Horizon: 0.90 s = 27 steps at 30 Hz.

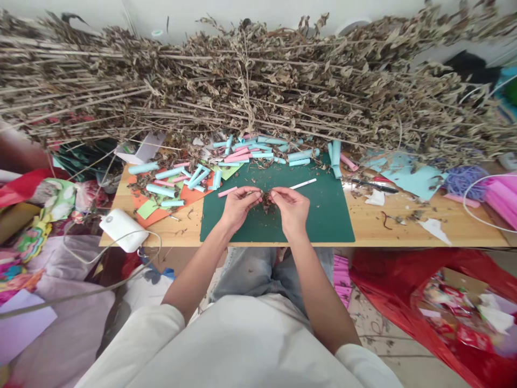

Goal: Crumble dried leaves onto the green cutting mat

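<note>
Fingers (251, 201) of left hand (237, 207), right hand (294, 209) pinch dried leaves (266, 203) between.

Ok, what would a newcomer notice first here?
Probably the big heap of dried leafy stalks sprawling across the back of the table. Next, the blue and pink rolls scattered in front of it. Then, at the centre, the left hand and right hand pinching a small dried clump over the green mat.
</note>
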### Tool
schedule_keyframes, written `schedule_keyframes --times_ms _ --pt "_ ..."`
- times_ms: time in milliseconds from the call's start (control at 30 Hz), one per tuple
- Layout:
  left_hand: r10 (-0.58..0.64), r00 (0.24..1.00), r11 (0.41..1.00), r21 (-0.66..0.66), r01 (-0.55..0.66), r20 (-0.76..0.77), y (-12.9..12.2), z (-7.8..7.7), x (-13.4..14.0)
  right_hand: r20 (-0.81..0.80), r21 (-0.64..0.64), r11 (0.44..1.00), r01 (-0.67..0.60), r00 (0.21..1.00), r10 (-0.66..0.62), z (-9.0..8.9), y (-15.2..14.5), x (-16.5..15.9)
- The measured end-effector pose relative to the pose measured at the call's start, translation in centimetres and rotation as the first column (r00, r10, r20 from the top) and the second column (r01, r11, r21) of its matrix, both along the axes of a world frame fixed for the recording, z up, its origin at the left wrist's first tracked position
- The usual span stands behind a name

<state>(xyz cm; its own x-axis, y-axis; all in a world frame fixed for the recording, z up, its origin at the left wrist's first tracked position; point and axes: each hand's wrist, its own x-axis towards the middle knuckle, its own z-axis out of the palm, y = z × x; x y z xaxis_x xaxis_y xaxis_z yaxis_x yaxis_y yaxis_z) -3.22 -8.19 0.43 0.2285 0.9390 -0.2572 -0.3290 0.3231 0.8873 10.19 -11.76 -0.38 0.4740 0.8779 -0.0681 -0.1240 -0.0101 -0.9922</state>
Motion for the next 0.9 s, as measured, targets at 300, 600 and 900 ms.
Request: schedule_keyframes --times_ms 300,600,900 --pt "0.019 0.997 0.999 -0.05 -0.015 0.08 -0.1 -0.1 0.2 0.376 0.089 0.978 -0.189 0.915 0.143 1.4 -0.8 1.0" --pt "0.019 0.997 0.997 0.08 -0.013 -0.07 -0.1 -0.7 0.1 0.257 0.005 0.974 -0.226 0.942 0.217 1.1 -0.5 0.9" --pt "0.015 0.981 0.985 0.173 0.019 -0.194 -0.1 -0.4 0.2 0.266 -0.027 0.973 -0.23 0.937 0.229 1.7 -0.7 0.8"
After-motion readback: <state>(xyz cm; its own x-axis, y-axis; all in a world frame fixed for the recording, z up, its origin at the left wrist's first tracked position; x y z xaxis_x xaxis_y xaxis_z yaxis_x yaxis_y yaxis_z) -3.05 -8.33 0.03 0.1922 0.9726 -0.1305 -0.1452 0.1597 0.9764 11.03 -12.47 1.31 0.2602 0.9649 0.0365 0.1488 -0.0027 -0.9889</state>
